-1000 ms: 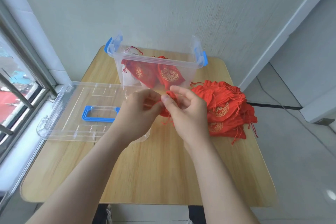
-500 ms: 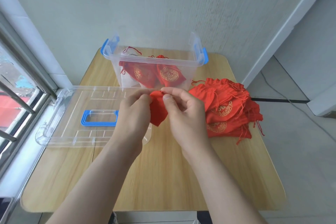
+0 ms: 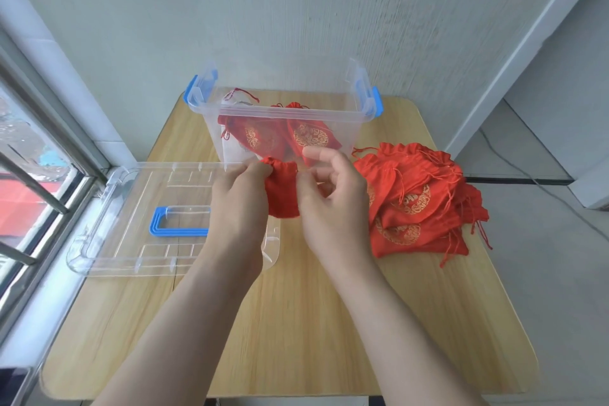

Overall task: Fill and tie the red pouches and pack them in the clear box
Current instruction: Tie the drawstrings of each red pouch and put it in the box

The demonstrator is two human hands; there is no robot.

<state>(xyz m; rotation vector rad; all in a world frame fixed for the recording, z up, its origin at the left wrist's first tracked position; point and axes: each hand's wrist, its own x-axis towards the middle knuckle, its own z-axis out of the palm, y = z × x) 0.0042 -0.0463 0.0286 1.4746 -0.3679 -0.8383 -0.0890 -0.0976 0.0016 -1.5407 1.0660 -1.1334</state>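
Observation:
A small red pouch (image 3: 282,192) hangs between my two hands above the table, its gathered mouth upward. My left hand (image 3: 238,204) pinches the pouch's top left edge. My right hand (image 3: 331,198) pinches at the top right edge, with its other fingers spread. Just behind stands the clear box (image 3: 342,115) with blue latches, holding two or more red pouches with gold emblems (image 3: 308,137). A pile of several flat red pouches (image 3: 417,204) lies on the table to the right of my right hand.
The box's clear lid (image 3: 131,208) with a blue handle lies flat at the left, partly over the table edge by the window. The wooden table (image 3: 296,323) stands against a wall. A cable runs on the floor at the right.
The pouch has been turned so it hangs lower with its mouth up. My hands have drawn slightly apart at its top edge, and my right fingers have spread.

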